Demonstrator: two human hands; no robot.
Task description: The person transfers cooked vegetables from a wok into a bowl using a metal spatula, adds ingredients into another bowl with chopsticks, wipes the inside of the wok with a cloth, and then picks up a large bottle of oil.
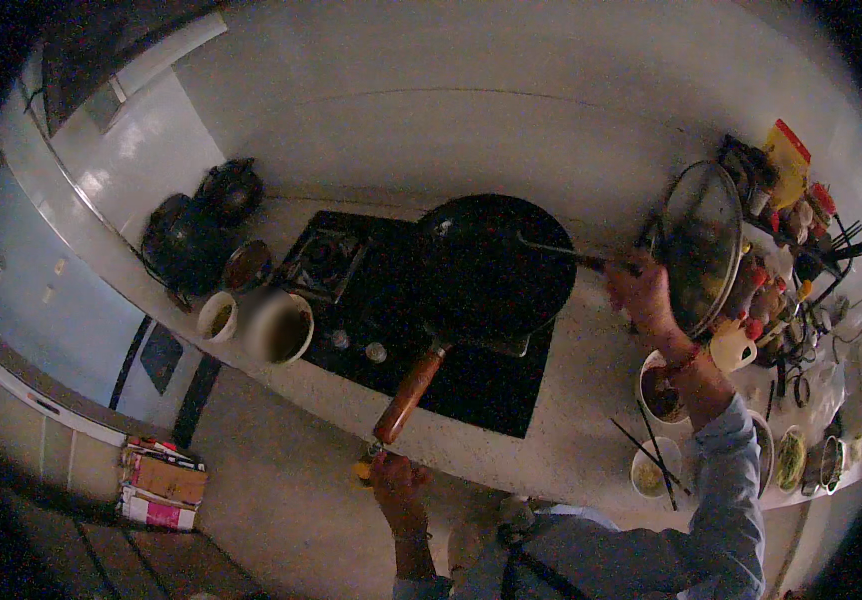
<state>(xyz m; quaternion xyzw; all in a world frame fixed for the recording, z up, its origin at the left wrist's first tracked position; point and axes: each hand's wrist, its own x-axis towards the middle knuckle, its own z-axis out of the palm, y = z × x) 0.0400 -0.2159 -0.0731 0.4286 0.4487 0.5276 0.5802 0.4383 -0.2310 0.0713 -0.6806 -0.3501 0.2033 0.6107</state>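
Note:
A large black wok (498, 262) sits on the right side of a black gas cooktop (491, 397). Its wooden handle (412, 394) points toward me. My right hand (642, 292) is closed around the dark handle of a metal cooking utensil (551, 247), whose far end is down in the wok. What lies inside the wok is too dark to tell. My left hand (395, 476) is just past the end of the wok handle, in front of the counter edge, with a small yellow thing (362, 470) beside its fingers; whether it grips anything is not clear.
Left of the cooktop stand two bowls (217, 318) and a dark pot (187, 240). On the right are a glass lid (701, 247), a bowl of dark food (660, 390), chopsticks across a white bowl (648, 476), a dish of greens (791, 459) and packaged goods. Boxes (163, 484) lie low at left.

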